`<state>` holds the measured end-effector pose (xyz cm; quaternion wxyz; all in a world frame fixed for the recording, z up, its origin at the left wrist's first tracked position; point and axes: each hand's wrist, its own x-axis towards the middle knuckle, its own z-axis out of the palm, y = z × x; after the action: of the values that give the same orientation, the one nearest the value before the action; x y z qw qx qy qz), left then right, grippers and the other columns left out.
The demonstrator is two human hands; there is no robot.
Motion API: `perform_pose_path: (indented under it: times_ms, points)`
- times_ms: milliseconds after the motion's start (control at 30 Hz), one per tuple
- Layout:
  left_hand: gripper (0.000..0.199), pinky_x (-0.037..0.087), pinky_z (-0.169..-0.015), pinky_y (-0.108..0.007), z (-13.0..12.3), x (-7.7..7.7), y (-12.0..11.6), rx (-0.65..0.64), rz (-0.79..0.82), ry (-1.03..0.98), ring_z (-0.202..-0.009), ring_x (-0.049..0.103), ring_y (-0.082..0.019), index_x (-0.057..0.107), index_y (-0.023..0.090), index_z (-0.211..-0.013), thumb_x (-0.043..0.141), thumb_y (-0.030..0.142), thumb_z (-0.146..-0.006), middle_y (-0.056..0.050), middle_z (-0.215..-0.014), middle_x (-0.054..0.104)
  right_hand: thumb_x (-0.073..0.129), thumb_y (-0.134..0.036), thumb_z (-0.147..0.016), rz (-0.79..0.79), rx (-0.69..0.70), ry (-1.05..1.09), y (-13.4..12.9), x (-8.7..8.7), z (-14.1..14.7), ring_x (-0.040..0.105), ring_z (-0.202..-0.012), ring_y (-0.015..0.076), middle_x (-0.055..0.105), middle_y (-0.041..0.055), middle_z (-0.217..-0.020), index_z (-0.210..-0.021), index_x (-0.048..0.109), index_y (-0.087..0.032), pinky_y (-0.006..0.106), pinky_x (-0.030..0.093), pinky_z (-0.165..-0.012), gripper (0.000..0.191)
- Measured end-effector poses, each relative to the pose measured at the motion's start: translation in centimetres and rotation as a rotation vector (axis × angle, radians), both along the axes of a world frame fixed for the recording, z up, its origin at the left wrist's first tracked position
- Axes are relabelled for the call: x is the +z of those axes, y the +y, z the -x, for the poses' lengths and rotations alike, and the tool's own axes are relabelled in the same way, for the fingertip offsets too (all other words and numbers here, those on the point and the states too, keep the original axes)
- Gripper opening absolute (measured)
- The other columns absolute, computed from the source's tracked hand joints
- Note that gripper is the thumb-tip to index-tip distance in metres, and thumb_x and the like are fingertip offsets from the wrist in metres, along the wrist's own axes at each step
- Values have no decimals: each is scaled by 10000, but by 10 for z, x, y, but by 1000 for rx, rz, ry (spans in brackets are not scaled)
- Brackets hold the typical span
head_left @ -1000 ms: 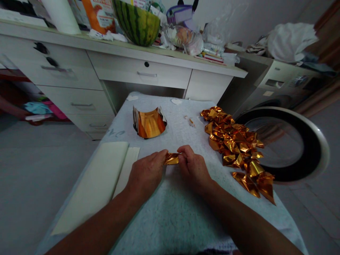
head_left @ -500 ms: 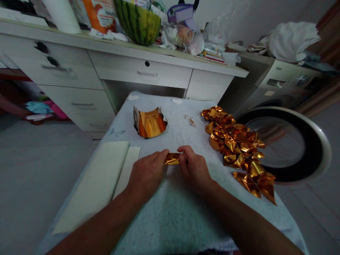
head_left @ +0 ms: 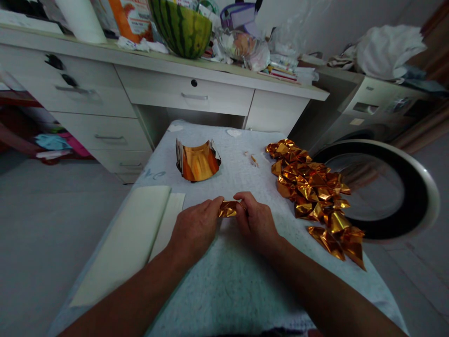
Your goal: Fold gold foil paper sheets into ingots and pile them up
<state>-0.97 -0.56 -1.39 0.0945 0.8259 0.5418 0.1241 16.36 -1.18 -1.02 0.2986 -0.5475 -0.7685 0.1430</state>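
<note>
Between my two hands, just above the cloth-covered table, is a small folded piece of shiny gold foil paper. My left hand is closed on its left end. The thumb and fingers of my right hand pinch its right end. Beyond them stands a curved stack of gold foil sheets. A heap of folded gold foil pieces lies to the right of my right hand. Pale paper sheets rest beside my left forearm, partly under it.
A white desk with drawers stands behind the table, with a cut watermelon and clutter on top. At the right, the washing machine's round door hangs open beside the table. Small scraps lie near the foil heap.
Almost nothing differs. The foil between my hands has tilted slightly and shows a little more crumpled surface; both hands keep their grip and place.
</note>
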Motion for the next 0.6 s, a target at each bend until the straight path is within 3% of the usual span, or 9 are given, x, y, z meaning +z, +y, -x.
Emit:
perform_pose_path:
  times_ms: [233,467,600]
  points:
    - [350,543,-774,-353,-1,1,2,24,15,12,-929,697,-245,556,225,-1241,438,161,-918,-79,-1072,724,404,-190,-898,-14,72,26,2,-4,-1,562,-539,126,680,14,-752,-1091,537,-185,231,390,-557,234]
    - [316,526,-822,-309,3,1,4,28,32,-434,-930,686,-183,623,215,-1111,345,284,-979,-35,-1043,730,426,-227,-912,39,46,138,2,-1,-2,525,-508,115,605,-32,-642,-1062,536,-200,222,358,-526,188]
    - [306,508,-847,-308,4,2,3,62,21,-539,-952,674,-177,636,204,-1096,371,296,-974,-31,-1043,726,438,-255,-924,57,35,208,2,-1,-2,508,-510,115,533,-58,-588,-1070,514,-190,222,352,-534,177]
